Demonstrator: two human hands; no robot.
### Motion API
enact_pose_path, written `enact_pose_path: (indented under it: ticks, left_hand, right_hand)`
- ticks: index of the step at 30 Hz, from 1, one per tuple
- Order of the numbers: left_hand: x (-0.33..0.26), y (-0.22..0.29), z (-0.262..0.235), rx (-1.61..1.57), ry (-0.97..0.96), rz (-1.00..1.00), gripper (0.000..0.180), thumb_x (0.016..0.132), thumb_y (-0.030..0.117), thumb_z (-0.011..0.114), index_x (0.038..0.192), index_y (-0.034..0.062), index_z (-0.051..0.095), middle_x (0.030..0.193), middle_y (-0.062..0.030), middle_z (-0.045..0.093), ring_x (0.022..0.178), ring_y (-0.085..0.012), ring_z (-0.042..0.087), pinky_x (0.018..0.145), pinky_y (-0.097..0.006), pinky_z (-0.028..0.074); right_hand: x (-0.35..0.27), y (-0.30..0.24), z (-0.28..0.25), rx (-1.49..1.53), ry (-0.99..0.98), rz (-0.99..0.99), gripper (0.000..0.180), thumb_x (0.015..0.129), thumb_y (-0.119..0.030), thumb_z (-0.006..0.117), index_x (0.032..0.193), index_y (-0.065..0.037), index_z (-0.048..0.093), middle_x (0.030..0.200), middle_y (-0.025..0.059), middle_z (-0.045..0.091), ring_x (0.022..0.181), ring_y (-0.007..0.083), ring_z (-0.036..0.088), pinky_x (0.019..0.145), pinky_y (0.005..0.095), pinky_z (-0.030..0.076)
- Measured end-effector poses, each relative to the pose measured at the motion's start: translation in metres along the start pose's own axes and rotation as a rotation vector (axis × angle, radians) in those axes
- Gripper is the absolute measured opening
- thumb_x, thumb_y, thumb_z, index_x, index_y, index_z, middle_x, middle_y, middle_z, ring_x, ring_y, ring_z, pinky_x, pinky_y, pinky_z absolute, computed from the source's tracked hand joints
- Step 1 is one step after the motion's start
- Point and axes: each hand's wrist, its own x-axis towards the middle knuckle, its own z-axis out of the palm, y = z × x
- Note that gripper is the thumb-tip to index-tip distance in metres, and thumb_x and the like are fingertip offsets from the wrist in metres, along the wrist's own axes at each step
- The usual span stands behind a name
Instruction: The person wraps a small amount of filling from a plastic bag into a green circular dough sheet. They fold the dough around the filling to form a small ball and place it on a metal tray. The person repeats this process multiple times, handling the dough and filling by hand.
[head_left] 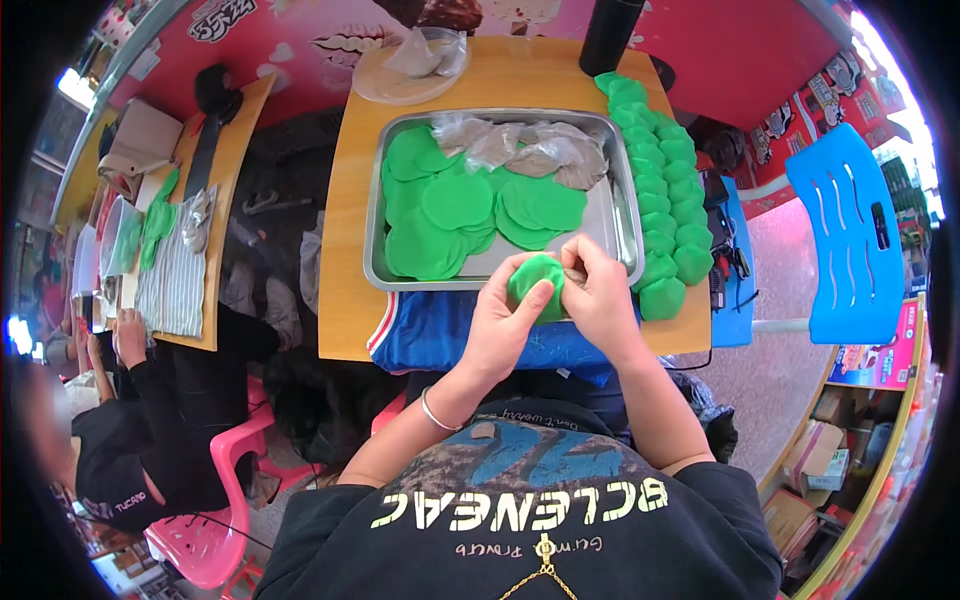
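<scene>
Close to the tray's near edge, my left hand point(500, 322) cups a soft green round piece point(537, 271), thumb pressed on its front. My right hand point(602, 300) pinches at the right edge of the same piece; a bit of something greyish shows by its fingertips. Beyond my hands lies a metal tray point(376, 225) with overlapping flat green rounds point(455, 203). Clear plastic bags point(545, 150) with grey-brown contents sit at the tray's back. Rows of plumper, folded green pieces point(655, 215) run along the table's right side.
The wooden table point(343, 250) also bears a clear round lid point(385, 78) and a black cylinder point(612, 35). Blue cloth point(430, 325) lies along its near edge. A blue stool point(845, 235) stands to the right. At left, another person point(165, 430) sits by a second table.
</scene>
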Motion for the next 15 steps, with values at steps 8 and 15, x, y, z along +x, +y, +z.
enact_pose_path:
  ticks: [8, 15]
  left_hand:
    - [0.004, 0.000, -0.017, 0.191, 0.017, 0.119, 0.031, 0.090, 0.014, 0.055, 0.116, 0.0047, 0.041, 0.102, -0.0031, 0.050, 0.092, -0.0077, 0.048, 0.081, -0.022, 0.041]
    - [-0.001, 0.006, -0.010, -0.107, 0.028, -0.048, 0.042, 0.090, 0.017, 0.055, 0.124, 0.0068, 0.034, 0.103, -0.0042, 0.049, 0.086, -0.0089, 0.052, 0.068, -0.021, 0.046]
  right_hand:
    - [-0.007, -0.009, -0.008, 0.135, -0.170, -0.061, 0.028, 0.079, -0.005, 0.061, 0.103, 0.001, 0.049, 0.091, 0.0073, 0.058, 0.081, 0.0136, 0.057, 0.073, 0.0272, 0.046]
    - [-0.011, -0.007, -0.004, 0.609, -0.202, -0.156, 0.032, 0.074, 0.003, 0.063, 0.102, 0.001, 0.048, 0.101, 0.0098, 0.052, 0.087, 0.0156, 0.057, 0.079, 0.0281, 0.049]
